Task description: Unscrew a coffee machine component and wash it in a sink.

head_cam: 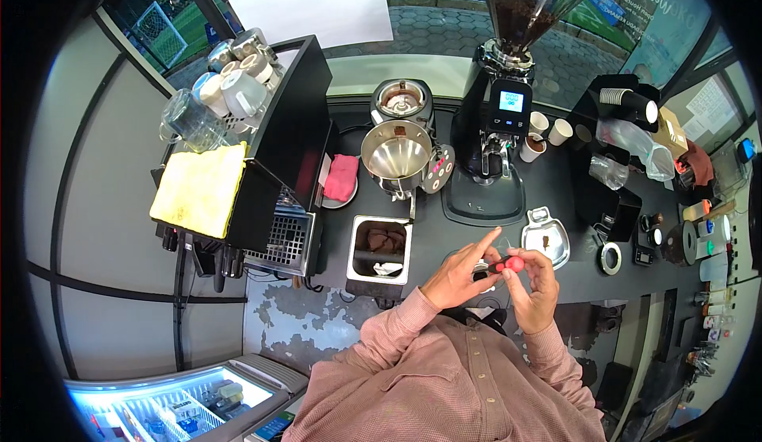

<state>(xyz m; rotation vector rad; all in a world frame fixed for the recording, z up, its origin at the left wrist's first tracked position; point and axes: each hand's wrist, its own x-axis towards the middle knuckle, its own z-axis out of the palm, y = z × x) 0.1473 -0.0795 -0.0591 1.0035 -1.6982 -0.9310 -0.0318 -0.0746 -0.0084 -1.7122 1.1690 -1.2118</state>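
In front of my chest, both hands are on a small red-and-black handheld object (513, 264), possibly a tool handle. My left hand (452, 278) pinches its black part, index finger stretched out away from me. The fingers and thumb of my right hand (534, 290) grip the red end. Just beyond the right hand lies a shiny metal tray (556, 236) with a little brown coffee on it. Something pale and a thin wire-like strand show behind my fingers, too hidden to name.
A tall black coffee grinder (509, 120) stands ahead, paper cups (559, 132) beside it. Left of it is a smaller machine with a steel bowl (396, 150). A knock box (379, 278) sits at the counter's near edge. An espresso machine (297, 102) is at left.
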